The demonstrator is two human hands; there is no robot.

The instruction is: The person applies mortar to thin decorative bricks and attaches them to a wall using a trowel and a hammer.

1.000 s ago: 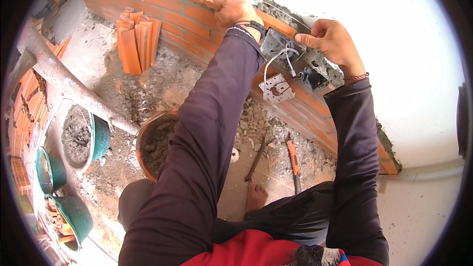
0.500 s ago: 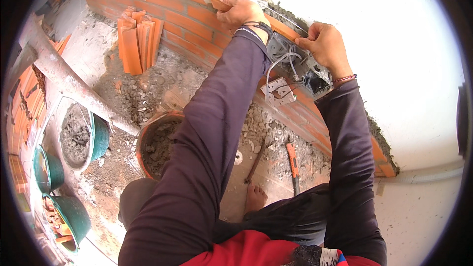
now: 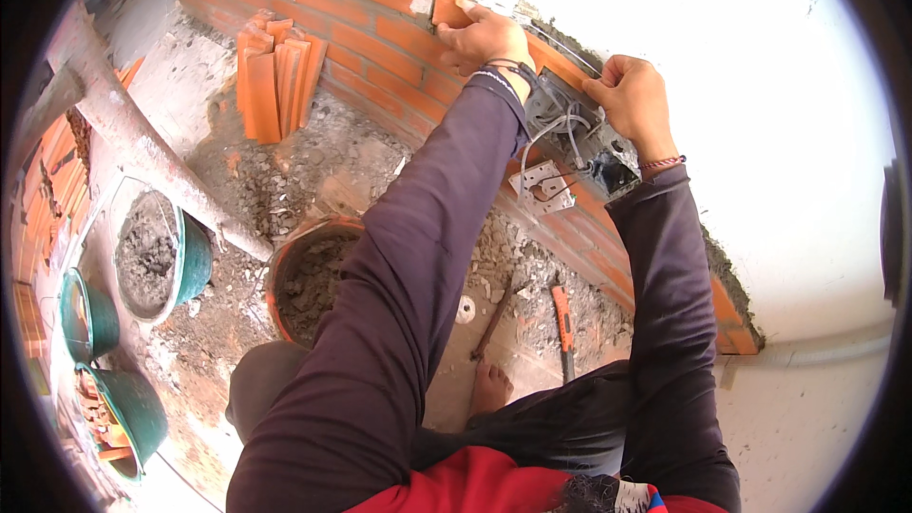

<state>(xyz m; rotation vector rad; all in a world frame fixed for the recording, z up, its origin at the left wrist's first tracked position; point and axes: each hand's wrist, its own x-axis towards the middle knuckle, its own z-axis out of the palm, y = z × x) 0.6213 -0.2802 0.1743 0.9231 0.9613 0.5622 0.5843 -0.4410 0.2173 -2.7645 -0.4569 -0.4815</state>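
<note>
A long, thin orange brick (image 3: 562,64) lies along the top of the low brick wall (image 3: 366,43). My left hand (image 3: 486,43) is closed on its left part, thumb on top and fingers curled over the near face. At the brick's right end, my right hand (image 3: 632,100) is pinched closed, with a taut string running beside the fingertips. What exactly lies between those fingertips is partly hidden. Below the brick, grey cables (image 3: 567,122) come out of a wall opening, and a white socket plate (image 3: 544,186) hangs from wires.
Loose bricks (image 3: 275,85) stand stacked left of the wall. An orange-rimmed mortar bucket (image 3: 275,290) sits beside my left knee. Green buckets (image 3: 197,256) line the left side under a slanting pole (image 3: 157,157). An orange-handled tool (image 3: 563,323) lies near my bare foot (image 3: 491,387).
The brick has slid slightly right along the wall top, leaving a small gap at its left end. Both hands remain at it, and the view has shifted a little.
</note>
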